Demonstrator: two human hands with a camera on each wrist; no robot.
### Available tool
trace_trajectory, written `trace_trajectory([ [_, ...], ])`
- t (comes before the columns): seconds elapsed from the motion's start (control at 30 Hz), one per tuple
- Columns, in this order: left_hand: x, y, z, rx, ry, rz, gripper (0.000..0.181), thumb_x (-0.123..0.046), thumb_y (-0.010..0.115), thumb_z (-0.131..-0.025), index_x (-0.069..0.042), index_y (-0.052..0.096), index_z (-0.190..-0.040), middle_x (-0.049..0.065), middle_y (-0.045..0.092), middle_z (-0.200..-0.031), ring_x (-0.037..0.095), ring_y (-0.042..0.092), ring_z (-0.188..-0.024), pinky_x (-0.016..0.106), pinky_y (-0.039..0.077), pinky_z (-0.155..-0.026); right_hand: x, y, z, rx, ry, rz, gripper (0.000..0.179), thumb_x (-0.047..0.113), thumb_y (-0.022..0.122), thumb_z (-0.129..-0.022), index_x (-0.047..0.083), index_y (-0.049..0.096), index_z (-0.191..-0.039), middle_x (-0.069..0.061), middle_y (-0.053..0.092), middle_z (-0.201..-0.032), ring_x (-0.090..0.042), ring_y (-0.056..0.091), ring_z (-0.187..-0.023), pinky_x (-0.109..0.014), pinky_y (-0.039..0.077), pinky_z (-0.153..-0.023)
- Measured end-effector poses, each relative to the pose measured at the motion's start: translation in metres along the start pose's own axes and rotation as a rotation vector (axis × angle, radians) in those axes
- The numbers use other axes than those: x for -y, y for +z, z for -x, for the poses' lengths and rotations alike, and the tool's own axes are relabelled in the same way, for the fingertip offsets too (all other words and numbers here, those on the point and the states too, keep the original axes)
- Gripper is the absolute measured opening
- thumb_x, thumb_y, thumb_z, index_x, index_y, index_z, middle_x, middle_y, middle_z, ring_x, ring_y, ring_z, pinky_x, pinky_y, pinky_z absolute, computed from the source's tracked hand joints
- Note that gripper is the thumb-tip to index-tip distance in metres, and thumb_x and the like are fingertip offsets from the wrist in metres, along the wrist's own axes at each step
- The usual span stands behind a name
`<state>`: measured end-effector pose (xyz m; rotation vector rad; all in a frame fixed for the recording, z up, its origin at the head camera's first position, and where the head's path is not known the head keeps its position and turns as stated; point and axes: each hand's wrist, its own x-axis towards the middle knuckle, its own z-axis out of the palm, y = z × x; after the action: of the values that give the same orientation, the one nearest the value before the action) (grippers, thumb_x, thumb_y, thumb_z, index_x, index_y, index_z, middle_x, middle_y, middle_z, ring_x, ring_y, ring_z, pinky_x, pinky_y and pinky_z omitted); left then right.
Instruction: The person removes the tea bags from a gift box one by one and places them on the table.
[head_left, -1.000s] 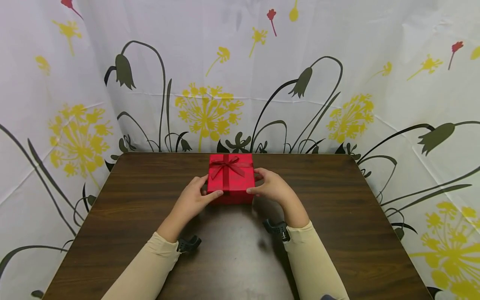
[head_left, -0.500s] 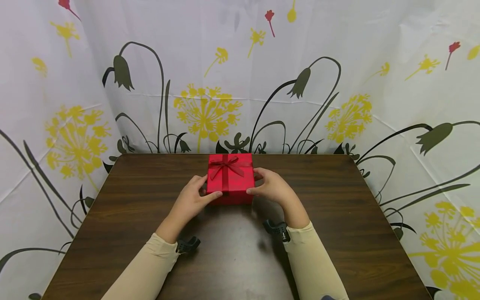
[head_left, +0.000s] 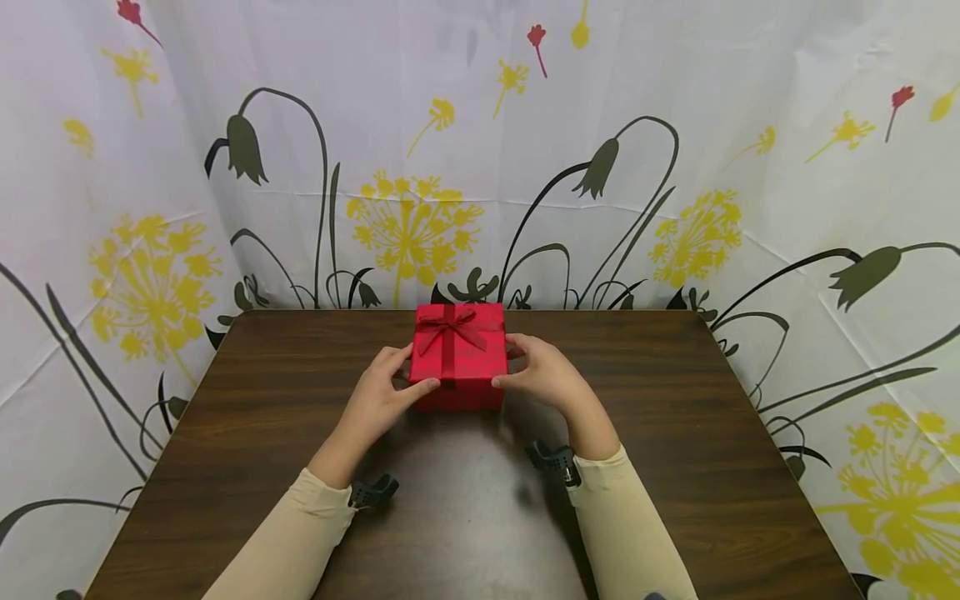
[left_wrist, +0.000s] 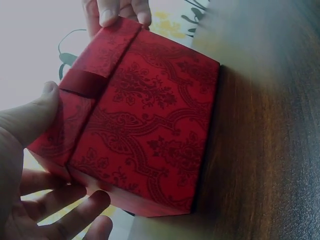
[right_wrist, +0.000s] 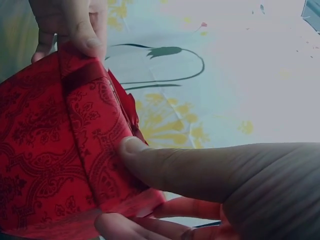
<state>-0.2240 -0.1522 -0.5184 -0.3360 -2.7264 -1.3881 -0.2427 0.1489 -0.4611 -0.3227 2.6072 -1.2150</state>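
A red patterned gift box [head_left: 459, 397] stands near the table's far edge. Its lid [head_left: 480, 357] carries a dark red ribbon [head_left: 448, 367] tied in a bow. My left hand [head_left: 372, 402] holds the lid at the left side, thumb on the front rim and fingers along the side. Opposite it, my right hand [head_left: 551, 377] grips the right side of the lid the same way. In the left wrist view the lid rim [left_wrist: 75, 117] sits around the top of the box body [left_wrist: 150, 120]. What the box contains is hidden.
The dark wooden table [head_left: 465, 517] extends around the box on all sides. A white curtain [head_left: 420, 75] printed with flowers hangs behind and beside it. Each wrist wears a black camera mount, such as the left mount [head_left: 373, 492].
The lid has risen very slightly, with both hands still holding its sides. The box body stays on the table, and the head view has shifted a little.
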Motion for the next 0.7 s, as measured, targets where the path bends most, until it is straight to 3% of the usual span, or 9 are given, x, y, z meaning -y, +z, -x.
trace_trajectory([
  [0.13, -0.002, -0.003, 0.0, -0.022, 0.025, 0.025, 0.079, -0.041, 0.087, -0.094, -0.015, 0.054, -0.161, 0.012, 0.062, -0.136, 0.029, 0.071, -0.11, 0.048, 0.063, -0.094, 0.004, -0.003, 0.004, -0.039, -0.051, -0.007, 0.081, 0.026, 0.09, -0.092, 0.011, 0.051, -0.162, -0.012, 0.069, -0.142, -0.03, 0.074, -0.117, -0.046, 0.062, -0.099],
  [0.33, -0.004, -0.006, -0.001, -0.086, 0.088, 0.057, 0.085, -0.039, 0.088, -0.094, -0.014, 0.049, -0.165, 0.009, 0.061, -0.14, 0.023, 0.065, -0.111, 0.051, 0.063, -0.092, 0.011, -0.007, 0.01, -0.102, -0.138, -0.049, 0.083, 0.021, 0.091, -0.091, 0.014, 0.05, -0.163, -0.01, 0.064, -0.146, -0.023, 0.074, -0.1, -0.039, 0.063, -0.087],
  [0.7, -0.007, -0.011, 0.003, -0.14, 0.149, 0.063, 0.083, -0.034, 0.088, -0.095, -0.012, 0.049, -0.165, 0.008, 0.062, -0.144, 0.022, 0.065, -0.11, 0.048, 0.062, -0.087, 0.01, -0.005, 0.012, -0.19, -0.25, -0.087, 0.082, 0.015, 0.093, -0.089, 0.018, 0.053, -0.161, -0.007, 0.063, -0.144, -0.021, 0.073, -0.097, -0.037, 0.064, -0.087],
])
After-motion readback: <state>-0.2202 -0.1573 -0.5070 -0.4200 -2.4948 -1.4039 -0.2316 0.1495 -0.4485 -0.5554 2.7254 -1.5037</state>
